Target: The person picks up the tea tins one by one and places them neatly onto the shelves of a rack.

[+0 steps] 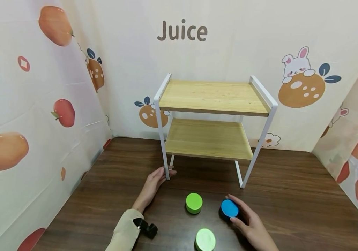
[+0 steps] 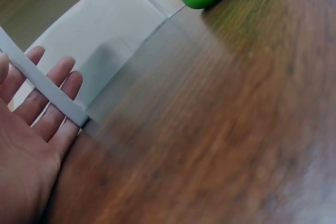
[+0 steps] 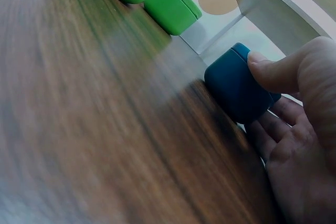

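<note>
Two things are being held at once. By the right hand [image 1: 252, 225], a blue container [image 1: 230, 208] is being gripped at its sides between thumb and fingers, just in front of the rack [image 1: 213, 96] and to the right of a green container [image 1: 194, 203]. Whether its base is being fully borne by the table [image 1: 103, 209] is not being shown clearly. By the left hand [image 1: 152, 184], the near left leg [image 1: 163, 146] is being grasped close to its foot, the bar being crossed behind by the fingers, with the thumb in front.

For the blue container, a side grip seems to be serving well, since most of the flat top is being left free. Even pressure from thumb and fingers is probably being called for, so that no tilt is being caused. At the leg, a light hold is likely being favoured, as a skewed rack is being risked by any hard pull.

Nearer the viewer, a pale green container [image 1: 205, 240] is being seen, well apart from the rack. Straight ahead of the right hand, the way is being partly barred by the near right leg [image 1: 255, 153]; over the lower shelf [image 1: 208, 139], headroom is being limited by the upper board.
</note>
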`<action>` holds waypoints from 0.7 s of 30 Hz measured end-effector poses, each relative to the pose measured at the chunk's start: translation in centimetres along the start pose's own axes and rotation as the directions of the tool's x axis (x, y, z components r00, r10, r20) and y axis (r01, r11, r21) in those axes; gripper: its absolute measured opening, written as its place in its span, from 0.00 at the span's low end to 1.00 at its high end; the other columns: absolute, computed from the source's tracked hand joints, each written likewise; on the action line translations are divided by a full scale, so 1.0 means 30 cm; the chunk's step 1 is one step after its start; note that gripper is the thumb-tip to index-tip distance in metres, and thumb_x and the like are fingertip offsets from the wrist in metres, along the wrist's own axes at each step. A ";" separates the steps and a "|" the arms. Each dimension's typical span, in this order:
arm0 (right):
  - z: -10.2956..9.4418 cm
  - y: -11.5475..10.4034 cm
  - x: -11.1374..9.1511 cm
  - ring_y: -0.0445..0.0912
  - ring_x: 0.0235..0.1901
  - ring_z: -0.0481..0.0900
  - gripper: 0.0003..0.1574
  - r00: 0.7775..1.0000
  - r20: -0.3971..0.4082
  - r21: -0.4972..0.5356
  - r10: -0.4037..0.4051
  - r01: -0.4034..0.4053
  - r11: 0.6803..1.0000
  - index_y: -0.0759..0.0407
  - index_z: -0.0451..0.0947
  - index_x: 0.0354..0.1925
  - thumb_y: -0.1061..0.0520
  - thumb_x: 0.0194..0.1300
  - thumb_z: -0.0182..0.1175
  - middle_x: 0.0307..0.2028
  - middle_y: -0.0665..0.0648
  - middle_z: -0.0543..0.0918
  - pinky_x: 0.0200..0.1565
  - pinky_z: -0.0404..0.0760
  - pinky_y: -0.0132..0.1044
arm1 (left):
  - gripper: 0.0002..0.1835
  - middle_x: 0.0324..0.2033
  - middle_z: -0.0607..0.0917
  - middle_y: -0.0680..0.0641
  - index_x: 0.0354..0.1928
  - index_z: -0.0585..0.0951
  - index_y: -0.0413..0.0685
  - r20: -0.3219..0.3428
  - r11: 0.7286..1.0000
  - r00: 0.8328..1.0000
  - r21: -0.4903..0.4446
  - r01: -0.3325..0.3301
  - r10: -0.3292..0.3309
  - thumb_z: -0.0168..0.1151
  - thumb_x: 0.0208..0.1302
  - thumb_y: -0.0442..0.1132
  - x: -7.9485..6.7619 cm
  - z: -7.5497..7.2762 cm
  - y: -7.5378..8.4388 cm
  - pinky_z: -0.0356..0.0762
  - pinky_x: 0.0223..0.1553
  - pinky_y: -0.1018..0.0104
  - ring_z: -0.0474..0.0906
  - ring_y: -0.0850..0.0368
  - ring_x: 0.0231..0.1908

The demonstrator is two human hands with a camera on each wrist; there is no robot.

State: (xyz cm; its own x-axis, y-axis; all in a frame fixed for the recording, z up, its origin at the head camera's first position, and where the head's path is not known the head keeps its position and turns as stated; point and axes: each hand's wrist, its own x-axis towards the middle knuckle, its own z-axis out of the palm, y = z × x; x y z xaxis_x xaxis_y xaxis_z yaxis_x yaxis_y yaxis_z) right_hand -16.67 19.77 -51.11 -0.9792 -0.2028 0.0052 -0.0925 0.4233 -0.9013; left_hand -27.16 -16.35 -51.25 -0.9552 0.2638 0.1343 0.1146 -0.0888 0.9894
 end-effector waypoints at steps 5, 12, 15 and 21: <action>0.001 0.009 0.003 0.27 0.64 0.62 0.39 0.992 0.026 0.058 -0.125 0.123 0.991 0.51 0.60 0.72 0.50 0.67 0.61 0.69 0.53 0.67 0.58 0.65 0.20 | 0.31 0.59 0.78 0.38 0.67 0.67 0.34 0.004 1.000 1.000 -0.013 -0.010 0.010 0.36 0.78 0.53 0.001 -0.009 0.010 0.66 0.64 0.60 0.71 0.47 0.64; 0.000 0.007 0.003 0.26 0.64 0.62 0.39 0.993 0.025 0.052 -0.120 0.118 0.992 0.51 0.60 0.72 0.49 0.67 0.61 0.69 0.53 0.67 0.57 0.65 0.20 | 0.30 0.60 0.78 0.41 0.67 0.68 0.37 0.018 0.999 1.000 -0.025 0.023 -0.022 0.37 0.78 0.54 -0.003 -0.014 0.013 0.62 0.66 0.56 0.70 0.50 0.64; 0.000 0.003 0.000 0.25 0.63 0.62 0.39 0.996 0.008 0.025 -0.091 0.091 0.996 0.50 0.61 0.72 0.49 0.66 0.62 0.69 0.51 0.67 0.57 0.65 0.21 | 0.30 0.59 0.79 0.40 0.67 0.68 0.37 0.016 0.999 1.000 -0.027 0.020 -0.019 0.37 0.78 0.54 -0.002 -0.014 0.008 0.61 0.67 0.53 0.70 0.49 0.64; -0.002 -0.003 -0.003 0.25 0.63 0.61 0.38 0.999 -0.015 -0.018 -0.047 0.047 0.999 0.46 0.63 0.71 0.47 0.65 0.62 0.69 0.49 0.68 0.58 0.65 0.23 | 0.31 0.59 0.78 0.36 0.66 0.68 0.35 0.011 0.999 1.000 -0.032 0.028 -0.027 0.39 0.77 0.55 -0.005 -0.009 0.008 0.62 0.66 0.53 0.69 0.46 0.64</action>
State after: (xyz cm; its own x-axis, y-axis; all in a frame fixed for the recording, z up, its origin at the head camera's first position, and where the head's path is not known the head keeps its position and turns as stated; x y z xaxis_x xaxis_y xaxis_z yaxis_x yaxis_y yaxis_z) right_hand -16.57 19.79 -50.99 -0.9763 -0.2093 0.0544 -0.1417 0.4294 -0.8919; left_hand -27.07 -16.68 -51.05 -0.9549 0.2767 0.1079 0.0793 -0.1127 0.9905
